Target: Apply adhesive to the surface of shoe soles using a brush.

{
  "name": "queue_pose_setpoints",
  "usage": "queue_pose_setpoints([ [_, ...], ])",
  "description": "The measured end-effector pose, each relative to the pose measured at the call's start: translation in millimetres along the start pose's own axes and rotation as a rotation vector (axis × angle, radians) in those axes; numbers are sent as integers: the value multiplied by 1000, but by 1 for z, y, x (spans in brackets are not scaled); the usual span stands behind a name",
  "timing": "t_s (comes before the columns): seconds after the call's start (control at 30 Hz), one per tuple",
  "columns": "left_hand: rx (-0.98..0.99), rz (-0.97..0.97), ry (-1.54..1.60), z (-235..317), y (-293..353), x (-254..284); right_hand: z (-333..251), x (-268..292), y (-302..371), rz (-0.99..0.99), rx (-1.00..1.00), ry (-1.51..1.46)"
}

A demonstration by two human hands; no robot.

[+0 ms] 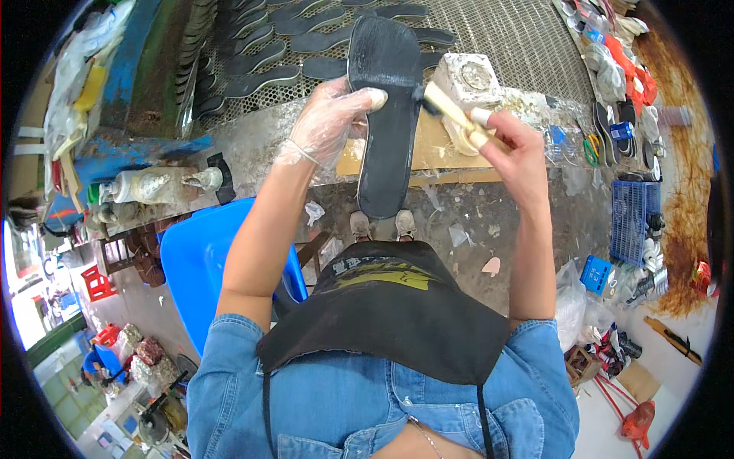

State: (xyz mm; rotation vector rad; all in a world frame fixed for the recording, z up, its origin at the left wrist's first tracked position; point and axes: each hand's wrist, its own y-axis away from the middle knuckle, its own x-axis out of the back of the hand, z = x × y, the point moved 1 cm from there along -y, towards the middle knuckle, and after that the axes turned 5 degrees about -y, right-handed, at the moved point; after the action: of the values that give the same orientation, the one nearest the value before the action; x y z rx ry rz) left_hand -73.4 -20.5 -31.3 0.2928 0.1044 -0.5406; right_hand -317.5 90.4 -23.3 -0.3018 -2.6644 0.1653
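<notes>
A long black shoe sole (388, 145) is held up over the bench edge, its wide end pointing away from me and showing a wet-looking sheen. My left hand (325, 121), in a clear plastic glove, is closed on the sole's left edge with the thumb lying across its face. In my right hand (514, 149) is a brush (449, 107) with a pale handle, pinched between the thumb and fingers, with white covers on the thumb and a finger. Its dark bristles are at the sole's right edge; whether they touch it I cannot tell.
Several black soles (256, 60) lie on a metal mesh (508, 34) beyond the bench. A white-crusted block-shaped container (468, 76) stands by the brush, near brown cardboard (440, 145). Green-handled scissors (591, 149) lie at right. A blue plastic chair (195, 260) is at my left.
</notes>
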Motion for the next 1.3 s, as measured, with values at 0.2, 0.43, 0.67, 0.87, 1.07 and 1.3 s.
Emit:
queue_pose_setpoints([
  [0.2,-45,102,27,-2,-7,13,-15,-1,36,-240,41,61],
  [0.43,-110,154,-2,4,-13,32,-30,-2,61,-351,141,158],
  [0.67,-165,168,35,13,-9,29,-42,-19,20,22,126,41],
  [0.87,-186,302,172,-5,-4,52,-23,3,41,-353,228,219],
  [1.07,-319,539,622,-20,15,37,24,-28,9,316,-301,-456],
  [1.3,-362,645,729,-48,23,31,-11,-119,0,48,-532,-927],
])
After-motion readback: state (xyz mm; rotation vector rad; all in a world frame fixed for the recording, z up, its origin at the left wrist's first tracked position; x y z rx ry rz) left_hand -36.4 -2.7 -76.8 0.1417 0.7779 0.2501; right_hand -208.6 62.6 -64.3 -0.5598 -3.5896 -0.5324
